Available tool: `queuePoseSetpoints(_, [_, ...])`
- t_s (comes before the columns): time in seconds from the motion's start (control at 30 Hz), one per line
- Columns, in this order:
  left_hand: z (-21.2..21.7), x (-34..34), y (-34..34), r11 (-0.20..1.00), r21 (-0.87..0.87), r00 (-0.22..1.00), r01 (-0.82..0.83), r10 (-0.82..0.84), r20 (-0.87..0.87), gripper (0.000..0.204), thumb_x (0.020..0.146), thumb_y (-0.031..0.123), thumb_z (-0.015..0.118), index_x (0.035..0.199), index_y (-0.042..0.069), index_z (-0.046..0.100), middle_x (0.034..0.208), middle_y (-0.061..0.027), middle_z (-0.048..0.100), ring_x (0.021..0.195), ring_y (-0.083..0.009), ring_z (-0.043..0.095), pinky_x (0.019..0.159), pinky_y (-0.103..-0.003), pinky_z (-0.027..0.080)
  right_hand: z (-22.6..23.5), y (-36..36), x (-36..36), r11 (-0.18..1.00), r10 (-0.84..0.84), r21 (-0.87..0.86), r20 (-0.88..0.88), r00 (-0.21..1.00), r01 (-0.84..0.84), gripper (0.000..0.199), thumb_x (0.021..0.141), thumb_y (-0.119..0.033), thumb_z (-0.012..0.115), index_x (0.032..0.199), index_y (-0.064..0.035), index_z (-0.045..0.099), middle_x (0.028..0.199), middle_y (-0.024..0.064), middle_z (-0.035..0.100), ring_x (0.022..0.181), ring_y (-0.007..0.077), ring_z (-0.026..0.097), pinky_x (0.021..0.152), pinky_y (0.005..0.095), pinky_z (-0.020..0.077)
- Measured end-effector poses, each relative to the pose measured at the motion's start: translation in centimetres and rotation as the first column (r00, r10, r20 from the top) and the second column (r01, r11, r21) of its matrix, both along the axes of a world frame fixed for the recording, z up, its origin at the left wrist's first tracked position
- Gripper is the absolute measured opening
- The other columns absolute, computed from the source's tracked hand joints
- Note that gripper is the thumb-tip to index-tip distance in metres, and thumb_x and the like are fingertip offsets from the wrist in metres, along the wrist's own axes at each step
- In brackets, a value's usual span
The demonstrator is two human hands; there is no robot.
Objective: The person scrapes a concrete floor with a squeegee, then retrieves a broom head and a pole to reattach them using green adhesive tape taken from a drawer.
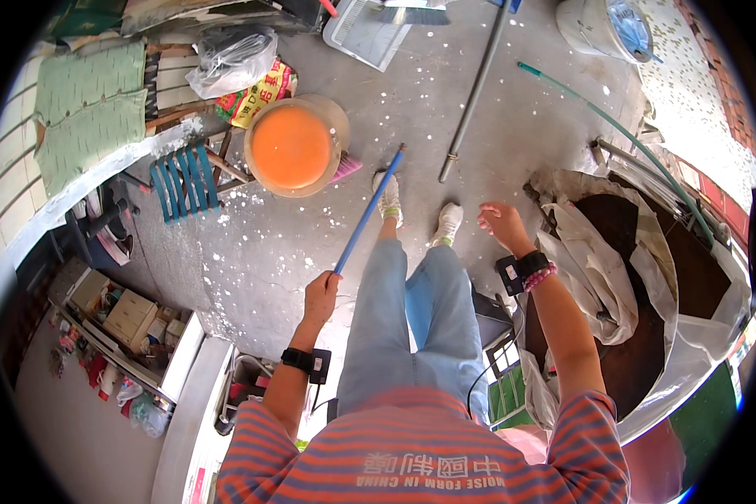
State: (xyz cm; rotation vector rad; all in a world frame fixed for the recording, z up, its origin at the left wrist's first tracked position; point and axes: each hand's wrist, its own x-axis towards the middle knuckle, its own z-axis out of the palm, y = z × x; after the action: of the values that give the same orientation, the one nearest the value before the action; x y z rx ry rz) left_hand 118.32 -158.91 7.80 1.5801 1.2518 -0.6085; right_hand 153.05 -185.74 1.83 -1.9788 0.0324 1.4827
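Note:
My left hand is closed around one end of a slim blue pole. The pole slants up and to the right, its far end above the floor by my left shoe. My right hand is raised in front of my right shoe, fingers curled in and nothing visible in them. It is apart from the plastic-draped brown round piece on the right. Each wrist carries a strapped black box.
A round orange top with a beige rim stands left, pink bristles beside it. A long grey pole lies ahead, near a grey dustpan. A white bucket and thin green pole are far right.

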Motion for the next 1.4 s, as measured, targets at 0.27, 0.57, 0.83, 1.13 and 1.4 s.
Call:
queuePoseSetpoints(0.27, [-4.0,4.2,-7.2,0.991,-0.11,0.974,0.081,-0.056,0.218,0.022,0.094,0.02,0.052,0.095,0.002,0.065,0.065,-0.0061,0.057,0.057,-0.0166,0.052,0.055,-0.029,0.041,0.2,5.3,-6.2,0.934,-0.296,-0.021,-0.607,0.737,0.357,0.031,0.094,-0.024,0.057,0.114,-0.0012,0.058,0.095,0.0089,0.066,0.077,0.0192,0.068,0.066,0.0278,0.0538])
queuePoseSetpoints(0.57, [-20.9,7.7,-6.4,0.909,0.248,0.827,0.336,-0.41,0.384,0.027,0.091,0.028,0.057,0.105,0.005,0.063,0.106,-0.0148,0.063,0.099,-0.0343,0.057,0.088,-0.042,0.044,-8.1,1.3,-7.0,0.81,-0.553,0.231,-0.005,0.833,0.539,0.023,0.098,-0.021,0.05,0.104,0.0004,0.058,0.097,0.0092,0.065,0.074,0.0142,0.064,0.062,0.0252,0.0513])
queuePoseSetpoints(0.83, [-39.7,-4.6,5.4,0.862,0.359,0.927,0.358,-0.283,-0.246,0.038,0.085,0.031,0.062,0.113,0.005,0.061,0.116,-0.0191,0.059,0.113,-0.037,0.052,0.099,-0.044,0.039,-17.4,-0.5,5.2,0.96,-0.274,0.227,0.648,0.711,0.162,0.019,0.098,-0.018,0.052,0.104,-0.0016,0.057,0.078,0.0018,0.057,0.064,0.0091,0.053,0.057,0.0234,0.0415])
queuePoseSetpoints(1.13, [-51.2,-5.6,10.8,0.532,0.817,0.972,0.225,-0.18,-0.151,0.043,0.088,0.026,0.057,0.121,-0.001,0.053,0.121,-0.0231,0.056,0.115,-0.0358,0.052,0.099,-0.043,0.038,-37.0,-5.0,11.3,0.744,0.668,-0.554,0.608,0.43,-0.373,0.024,0.094,-0.026,0.052,0.096,-0.0025,0.053,0.087,0.0195,0.06,0.084,0.0412,0.059,0.07,0.0477,0.0458])
queuePoseSetpoints(1.4, [-54.0,-3.5,13.7,0.683,0.662,0.935,0.307,-0.348,-0.075,0.045,0.087,0.018,0.056,0.125,-0.005,0.048,0.122,-0.0264,0.054,0.111,-0.0381,0.055,0.095,-0.042,0.042,-42.5,-4.9,11.5,0.757,0.594,-0.504,0.796,0.116,-0.417,0.036,0.084,-0.005,0.056,0.12,-0.008,0.05,0.123,0.0138,0.051,0.101,0.0357,0.057,0.083,0.0408,0.0497])
